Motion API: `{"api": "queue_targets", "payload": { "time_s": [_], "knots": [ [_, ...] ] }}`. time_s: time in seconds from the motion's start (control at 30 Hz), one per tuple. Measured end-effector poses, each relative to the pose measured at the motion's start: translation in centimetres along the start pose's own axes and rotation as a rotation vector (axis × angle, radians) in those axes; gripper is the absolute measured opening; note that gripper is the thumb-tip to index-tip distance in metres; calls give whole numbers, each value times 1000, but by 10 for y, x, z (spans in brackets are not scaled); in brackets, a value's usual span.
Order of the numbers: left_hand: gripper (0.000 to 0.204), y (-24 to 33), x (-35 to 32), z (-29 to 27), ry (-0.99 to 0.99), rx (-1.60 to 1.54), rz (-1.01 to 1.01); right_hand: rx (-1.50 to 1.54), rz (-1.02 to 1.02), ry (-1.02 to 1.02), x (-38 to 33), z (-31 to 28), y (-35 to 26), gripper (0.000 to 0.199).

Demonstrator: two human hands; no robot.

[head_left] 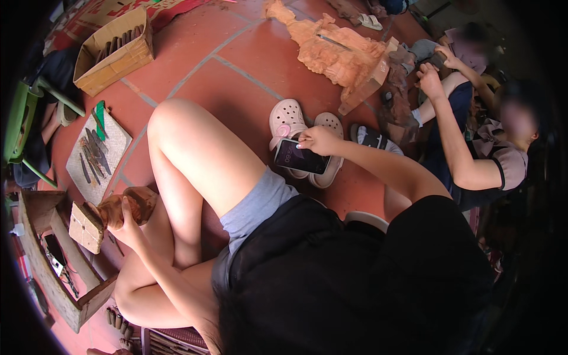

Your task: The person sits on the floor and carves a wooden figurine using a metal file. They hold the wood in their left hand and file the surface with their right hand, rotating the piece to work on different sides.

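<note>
My left hand (125,226) is wrapped round a reddish-brown carved wooden figure (144,201), beside my folded leg. The figure lies tilted, its pale square base (86,229) facing left. My right hand (319,142) reaches out with curled fingers, fingertips at the upper edge of a dark smartphone (300,160). The phone's screen is lit and faces up. Under it is a pair of light pink clogs (287,113) on the floor; whether the phone is lifted off them I cannot tell.
Narrow dark carving tools (93,157) lie on a pale mat (121,135) at left. A cardboard box (127,59) holds several tool handles. A wooden tray (89,299) stands at lower left. A large wood carving (340,56) lies ahead. Another person (491,142) sits at right.
</note>
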State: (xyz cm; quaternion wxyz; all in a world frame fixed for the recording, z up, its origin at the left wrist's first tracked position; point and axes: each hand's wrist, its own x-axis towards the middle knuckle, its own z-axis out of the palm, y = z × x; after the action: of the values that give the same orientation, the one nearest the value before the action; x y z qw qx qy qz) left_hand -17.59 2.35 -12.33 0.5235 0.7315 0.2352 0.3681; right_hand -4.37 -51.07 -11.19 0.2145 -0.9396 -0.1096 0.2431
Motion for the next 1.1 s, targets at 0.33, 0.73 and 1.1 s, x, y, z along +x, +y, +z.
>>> {"api": "queue_targets", "payload": {
  "time_s": [0.33, 0.73, 1.1],
  "knots": [
    [70, 2, -2, -1, 2, 16, 3, -16, 82, 206, 33, -23, -10, 34],
    [71, -4, -4, -2, 9, 42, -29, 272, -266, 491, 53, -96, -93, 40],
    [70, -17, -9, 14, 51, -134, 34, 938, -1134, 819, 113, -169, -256, 13]
  ]
}}
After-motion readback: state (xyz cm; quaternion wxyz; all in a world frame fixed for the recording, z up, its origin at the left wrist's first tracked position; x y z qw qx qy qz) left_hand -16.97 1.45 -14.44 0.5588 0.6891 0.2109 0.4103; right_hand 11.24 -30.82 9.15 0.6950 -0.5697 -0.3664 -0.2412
